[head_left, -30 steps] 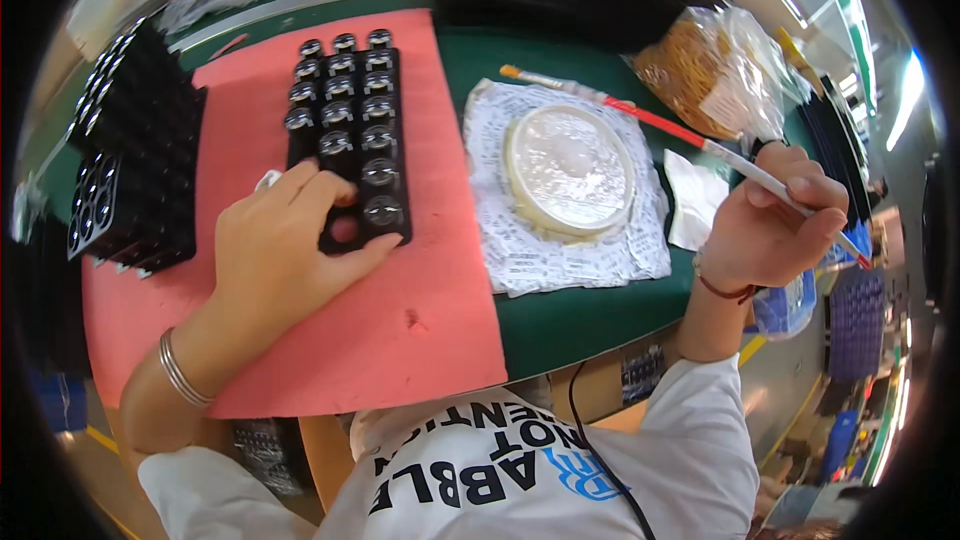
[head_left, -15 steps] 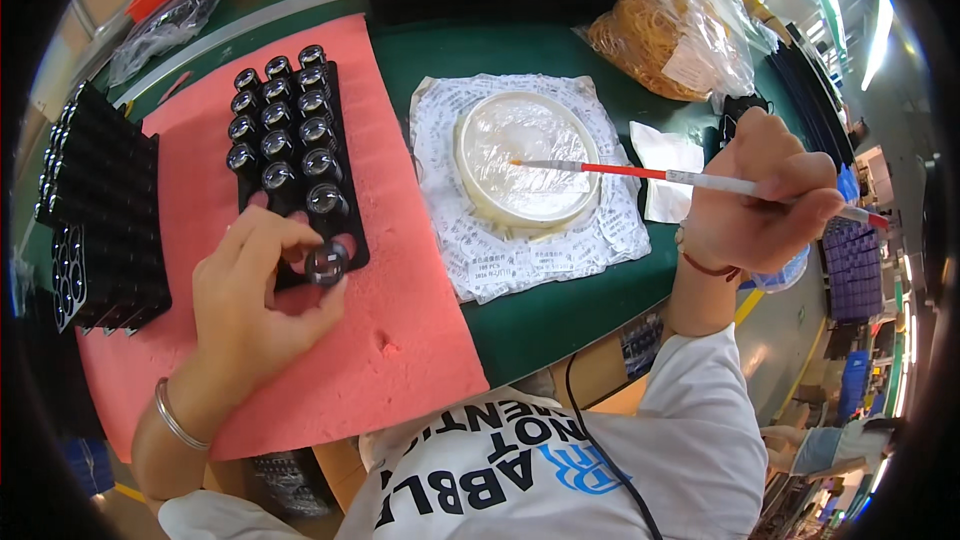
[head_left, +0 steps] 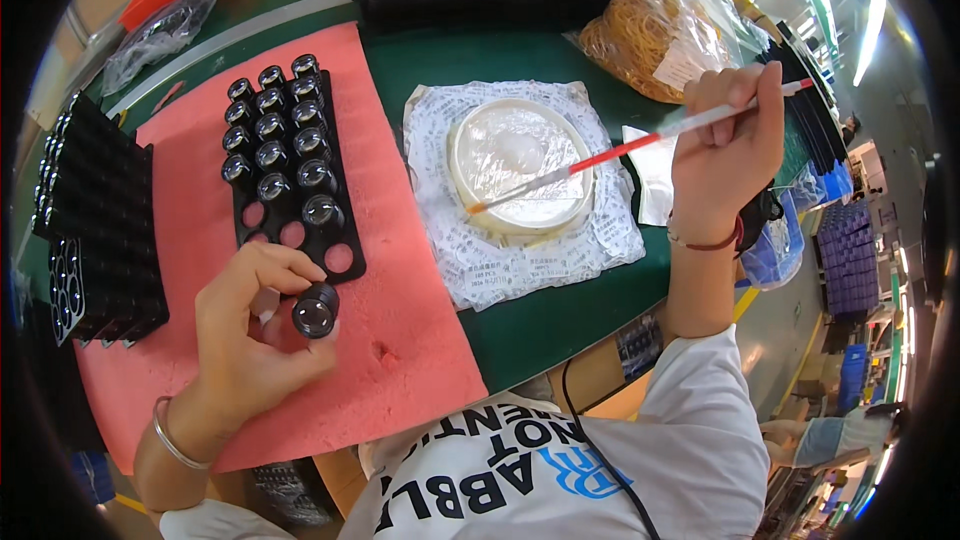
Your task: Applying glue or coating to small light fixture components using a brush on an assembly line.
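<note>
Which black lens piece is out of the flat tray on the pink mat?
The lens piece in the left hand, off the near end of the tray; the others stand in its holes.

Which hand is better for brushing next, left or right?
Right, I'd say: the right hand holds the brush, its bristles near the round white dish. The left hand looks busy pinching a black lens piece.

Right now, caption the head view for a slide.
Left hand holds a shiny-topped black cylinder near a tray; right hand holds a brush.
</note>
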`<move>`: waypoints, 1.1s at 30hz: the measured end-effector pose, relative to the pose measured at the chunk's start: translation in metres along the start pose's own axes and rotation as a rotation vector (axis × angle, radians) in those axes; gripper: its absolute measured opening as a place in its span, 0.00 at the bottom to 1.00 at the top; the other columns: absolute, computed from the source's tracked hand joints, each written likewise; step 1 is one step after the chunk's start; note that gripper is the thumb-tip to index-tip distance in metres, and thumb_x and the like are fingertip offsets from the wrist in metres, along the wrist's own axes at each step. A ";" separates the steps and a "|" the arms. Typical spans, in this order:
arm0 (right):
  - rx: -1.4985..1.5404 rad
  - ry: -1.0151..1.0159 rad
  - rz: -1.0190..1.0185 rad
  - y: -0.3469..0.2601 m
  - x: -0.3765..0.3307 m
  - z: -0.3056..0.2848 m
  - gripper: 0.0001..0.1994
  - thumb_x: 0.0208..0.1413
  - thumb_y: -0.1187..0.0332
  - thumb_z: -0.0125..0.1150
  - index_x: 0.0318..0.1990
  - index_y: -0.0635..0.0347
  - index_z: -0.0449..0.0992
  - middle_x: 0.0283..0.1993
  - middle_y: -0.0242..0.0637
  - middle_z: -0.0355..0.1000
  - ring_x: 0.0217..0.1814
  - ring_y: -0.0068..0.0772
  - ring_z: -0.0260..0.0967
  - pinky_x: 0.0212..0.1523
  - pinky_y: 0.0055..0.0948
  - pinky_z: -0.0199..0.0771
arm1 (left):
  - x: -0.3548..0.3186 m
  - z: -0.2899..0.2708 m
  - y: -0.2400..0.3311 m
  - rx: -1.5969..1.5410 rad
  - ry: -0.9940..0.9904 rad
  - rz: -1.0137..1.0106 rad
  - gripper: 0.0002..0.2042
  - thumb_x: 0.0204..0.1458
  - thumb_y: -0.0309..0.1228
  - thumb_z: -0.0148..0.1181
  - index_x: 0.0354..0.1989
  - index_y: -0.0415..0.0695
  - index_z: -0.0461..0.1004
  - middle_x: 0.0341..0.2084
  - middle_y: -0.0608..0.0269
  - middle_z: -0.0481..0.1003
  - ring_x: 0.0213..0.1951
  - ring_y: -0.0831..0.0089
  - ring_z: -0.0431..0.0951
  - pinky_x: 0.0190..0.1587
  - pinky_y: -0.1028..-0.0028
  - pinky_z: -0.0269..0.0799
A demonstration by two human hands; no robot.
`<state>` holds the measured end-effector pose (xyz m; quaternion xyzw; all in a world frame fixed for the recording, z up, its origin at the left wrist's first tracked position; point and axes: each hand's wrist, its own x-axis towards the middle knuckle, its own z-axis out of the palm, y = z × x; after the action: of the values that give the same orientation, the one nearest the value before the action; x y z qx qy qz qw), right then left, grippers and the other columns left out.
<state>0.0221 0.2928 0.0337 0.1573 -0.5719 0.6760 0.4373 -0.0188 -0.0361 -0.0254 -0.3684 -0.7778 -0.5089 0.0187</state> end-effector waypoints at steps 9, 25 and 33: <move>0.361 0.013 0.251 -0.003 -0.014 0.022 0.12 0.56 0.62 0.41 0.26 0.59 0.63 0.18 0.29 0.58 0.18 0.18 0.50 0.21 0.17 0.51 | 0.002 -0.014 0.007 -0.468 0.052 -0.455 0.11 0.39 0.22 0.59 0.34 0.36 0.68 0.24 0.71 0.69 0.25 0.89 0.65 0.27 0.87 0.61; 0.007 -0.395 0.068 0.003 -0.034 0.031 0.13 0.56 0.60 0.39 0.28 0.60 0.61 0.18 0.39 0.66 0.16 0.26 0.62 0.17 0.19 0.63 | 0.002 -0.019 0.008 -0.475 0.007 -0.475 0.11 0.38 0.30 0.63 0.28 0.38 0.72 0.21 0.73 0.68 0.22 0.90 0.62 0.24 0.88 0.56; -0.020 -0.439 0.052 0.004 -0.033 0.031 0.13 0.56 0.61 0.40 0.28 0.62 0.63 0.19 0.41 0.67 0.18 0.27 0.64 0.19 0.20 0.64 | 0.002 -0.021 0.007 -0.535 -0.009 -0.502 0.10 0.39 0.29 0.63 0.30 0.38 0.71 0.23 0.72 0.68 0.24 0.89 0.63 0.26 0.87 0.58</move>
<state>0.0288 0.2509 0.0171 0.2814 -0.6639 0.6310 0.2864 -0.0231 -0.0504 -0.0093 -0.1602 -0.6835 -0.6813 -0.2074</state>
